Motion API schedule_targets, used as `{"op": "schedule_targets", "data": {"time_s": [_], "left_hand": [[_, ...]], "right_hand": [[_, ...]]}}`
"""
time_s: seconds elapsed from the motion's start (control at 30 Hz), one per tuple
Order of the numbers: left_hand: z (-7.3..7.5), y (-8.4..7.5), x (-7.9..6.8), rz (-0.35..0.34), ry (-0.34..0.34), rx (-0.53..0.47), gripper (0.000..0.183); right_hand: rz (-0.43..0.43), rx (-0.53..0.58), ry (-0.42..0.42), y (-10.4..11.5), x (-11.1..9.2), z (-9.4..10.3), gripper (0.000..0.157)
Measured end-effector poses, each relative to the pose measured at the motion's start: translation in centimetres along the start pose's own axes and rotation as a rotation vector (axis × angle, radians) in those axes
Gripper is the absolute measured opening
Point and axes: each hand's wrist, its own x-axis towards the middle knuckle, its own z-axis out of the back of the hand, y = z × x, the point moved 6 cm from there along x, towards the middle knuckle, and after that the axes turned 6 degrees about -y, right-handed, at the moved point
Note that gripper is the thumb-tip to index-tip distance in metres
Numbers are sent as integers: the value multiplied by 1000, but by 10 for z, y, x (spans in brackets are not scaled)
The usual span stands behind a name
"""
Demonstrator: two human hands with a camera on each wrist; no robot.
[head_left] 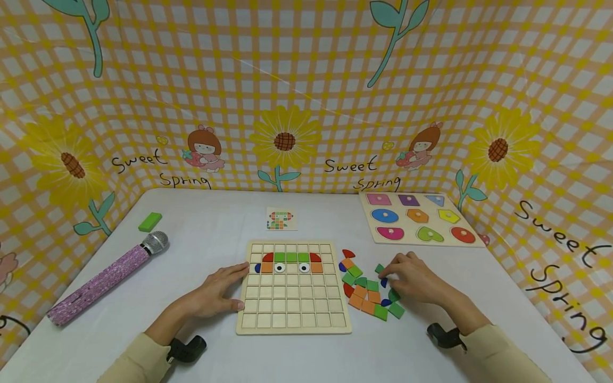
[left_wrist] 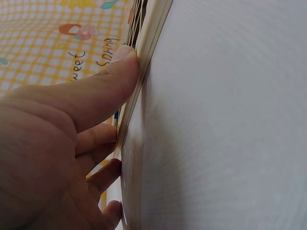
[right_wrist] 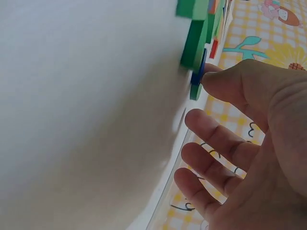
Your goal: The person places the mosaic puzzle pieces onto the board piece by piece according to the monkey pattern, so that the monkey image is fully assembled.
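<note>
A grid board (head_left: 292, 307) lies flat on the white-covered bench (head_left: 325, 359), straight in front of the person. The left hand (head_left: 213, 292) is at the board's nine o'clock, its fingers loosely extended, not curled round anything; thumb and fingertips touch the board's side edge. The right hand (head_left: 416, 279) is at the board's three o'clock, thumb and forefinger pinching a blue half-round piece (head_left: 384, 283) — whether it is lifted, I cannot tell. That hand's other three fingers are apart and slightly bent.

Between the board and the right hand lie loose tiles (head_left: 367, 307) in orange, green, red and blue, many touching. On the board, the second row from the far edge carries three green squares (head_left: 291, 257) between two red corner pieces (head_left: 268, 257). The row below bears a blue piece (head_left: 257, 268), two orange squares (head_left: 316, 267) and two eye tiles (head_left: 279, 267).

A pattern card (head_left: 281, 219) sits at the board's twelve o'clock, a shape puzzle (head_left: 399, 215) at two. Towards nine o'clock, beyond the left hand, lies a sparkly microphone (head_left: 102, 284) — a green block (head_left: 150, 222) rests just past its head.
</note>
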Motion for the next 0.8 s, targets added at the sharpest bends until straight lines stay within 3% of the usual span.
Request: {"op": "schedule_targets", "data": {"time_s": [0.2, 0.8], "left_hand": [[0, -1, 0, 4, 2, 0, 79], [0, 1, -2, 8, 12, 4, 79]], "right_hand": [[-18, 13, -7, -7, -8, 1, 18], [57, 51, -30, -1, -19, -3, 15]]}}
